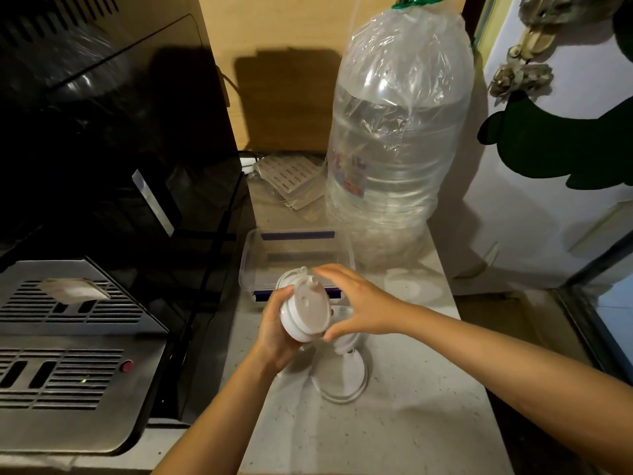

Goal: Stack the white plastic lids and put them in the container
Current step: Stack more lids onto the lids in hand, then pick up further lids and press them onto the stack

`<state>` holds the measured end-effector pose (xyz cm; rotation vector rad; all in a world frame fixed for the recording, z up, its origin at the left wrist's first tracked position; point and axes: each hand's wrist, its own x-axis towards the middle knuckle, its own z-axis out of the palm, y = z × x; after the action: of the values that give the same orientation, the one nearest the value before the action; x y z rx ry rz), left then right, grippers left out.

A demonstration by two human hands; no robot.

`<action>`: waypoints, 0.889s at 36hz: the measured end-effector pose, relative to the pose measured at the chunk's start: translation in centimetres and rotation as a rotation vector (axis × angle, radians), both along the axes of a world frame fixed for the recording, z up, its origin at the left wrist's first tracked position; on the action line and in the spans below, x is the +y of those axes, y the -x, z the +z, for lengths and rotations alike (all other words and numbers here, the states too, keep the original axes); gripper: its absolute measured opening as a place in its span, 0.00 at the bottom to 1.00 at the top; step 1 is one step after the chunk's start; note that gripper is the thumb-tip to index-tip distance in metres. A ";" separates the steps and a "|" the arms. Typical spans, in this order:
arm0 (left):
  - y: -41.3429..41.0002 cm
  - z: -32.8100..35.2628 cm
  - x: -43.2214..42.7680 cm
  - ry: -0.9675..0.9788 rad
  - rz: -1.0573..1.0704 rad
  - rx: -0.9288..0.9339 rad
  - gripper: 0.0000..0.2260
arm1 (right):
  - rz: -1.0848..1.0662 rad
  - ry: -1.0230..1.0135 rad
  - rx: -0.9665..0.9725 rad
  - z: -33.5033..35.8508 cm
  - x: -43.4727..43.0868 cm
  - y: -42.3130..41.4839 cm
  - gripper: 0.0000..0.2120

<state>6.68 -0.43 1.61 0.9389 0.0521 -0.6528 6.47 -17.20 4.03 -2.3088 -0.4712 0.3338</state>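
On the pale counter (411,423), before the clear container (294,258), the left hand (274,334) clamps the tilted lid stack (305,313) while right-hand fingers (329,269) spread over its face; misalignment could spill lids beside the loose lid (342,382).

Head-worn view, downward, close over counter (394,423)

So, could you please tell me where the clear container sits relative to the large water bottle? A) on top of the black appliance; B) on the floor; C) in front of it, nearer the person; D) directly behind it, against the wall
C: the clear container sits on the counter in front of the large water bottle, just beyond the lids held in the left hand.
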 end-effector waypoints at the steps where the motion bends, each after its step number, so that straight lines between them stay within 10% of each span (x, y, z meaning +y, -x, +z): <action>1: 0.0 0.0 0.3 -0.017 0.021 0.028 0.16 | -0.014 0.030 0.021 -0.1 -0.3 -0.1 0.47; 15: 0.5 -0.8 3.1 -0.098 0.223 0.080 0.24 | -0.151 0.519 0.232 -3.7 0.3 0.6 0.39; 32: 1.1 -1.0 4.2 -0.096 0.260 0.136 0.18 | -0.226 0.551 0.193 -4.4 2.9 0.3 0.28</action>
<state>5.63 3.76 0.58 0.9586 0.3241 -0.4749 6.12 -14.28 -0.39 -2.7879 -0.0118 0.6282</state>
